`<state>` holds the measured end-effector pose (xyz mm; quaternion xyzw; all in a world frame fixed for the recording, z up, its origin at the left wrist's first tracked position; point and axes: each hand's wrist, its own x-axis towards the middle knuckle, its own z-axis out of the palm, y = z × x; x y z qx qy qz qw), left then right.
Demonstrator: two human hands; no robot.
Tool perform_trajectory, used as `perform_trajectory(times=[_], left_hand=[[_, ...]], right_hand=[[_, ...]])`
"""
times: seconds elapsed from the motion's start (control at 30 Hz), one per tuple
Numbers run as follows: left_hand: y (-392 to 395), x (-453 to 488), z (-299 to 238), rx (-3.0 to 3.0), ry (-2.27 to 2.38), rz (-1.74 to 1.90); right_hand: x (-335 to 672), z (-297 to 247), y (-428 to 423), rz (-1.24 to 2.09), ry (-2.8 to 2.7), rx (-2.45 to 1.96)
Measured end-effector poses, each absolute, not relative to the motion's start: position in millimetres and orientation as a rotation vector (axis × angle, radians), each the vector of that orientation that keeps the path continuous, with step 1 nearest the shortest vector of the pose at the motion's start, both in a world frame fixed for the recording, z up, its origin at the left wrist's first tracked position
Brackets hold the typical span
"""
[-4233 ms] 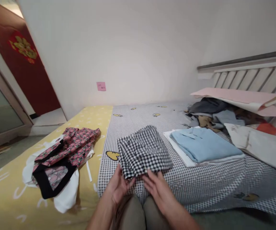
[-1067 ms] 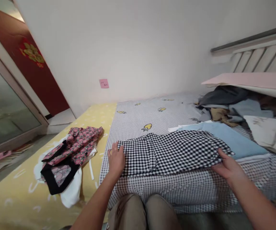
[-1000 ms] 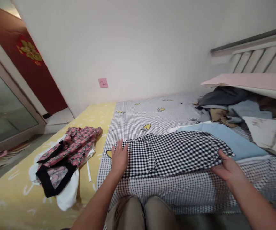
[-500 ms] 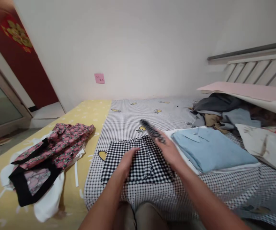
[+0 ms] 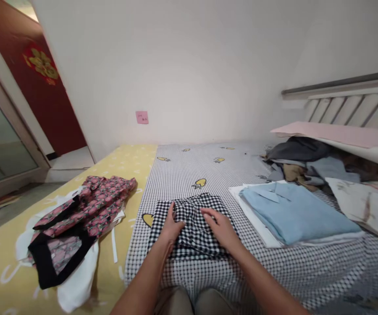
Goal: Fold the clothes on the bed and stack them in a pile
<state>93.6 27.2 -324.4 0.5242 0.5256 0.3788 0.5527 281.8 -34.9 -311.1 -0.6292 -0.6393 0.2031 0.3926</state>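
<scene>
A black-and-white checked garment [image 5: 194,238], folded into a rough rectangle with creases in its middle, lies in front of me on the bed. My left hand [image 5: 172,228] rests on its left part, thumb and fingers apart. Over the right part is my right hand [image 5: 221,228], its fingers bent loosely and spread above or against the cloth. Neither hand grips anything that I can see. The hands cover some of the garment's sides.
To the right lies a folded light blue shirt [image 5: 294,214] on white cloth. Behind it are a heap of dark clothes [image 5: 302,151] and a pink sheet [image 5: 336,131]. A floral garment [image 5: 105,197] lies loosely over white cloth on the yellow bedding [image 5: 110,284] at left.
My right hand has laid the raised flap of checked cloth down over the garment and opened. The left hand still rests on the left part, fingers now pointing forward. The view has shifted slightly.
</scene>
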Motion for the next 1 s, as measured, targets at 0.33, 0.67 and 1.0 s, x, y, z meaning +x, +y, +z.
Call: perform_trajectory(times=[0.33,0.67,1.0], left_hand=[[27,131,-310,2.467,1.584,0.861],[37,129,-381,2.596,1.654,0.420],[38,132,-381,2.542,1.652,0.437]], right_hand=[[296,-377,-44,0.137,-2.103,-1.892],[380,-344,32,0.162,-1.608,-2.051],[390,-306,115,0.176,-2.078,-2.201]])
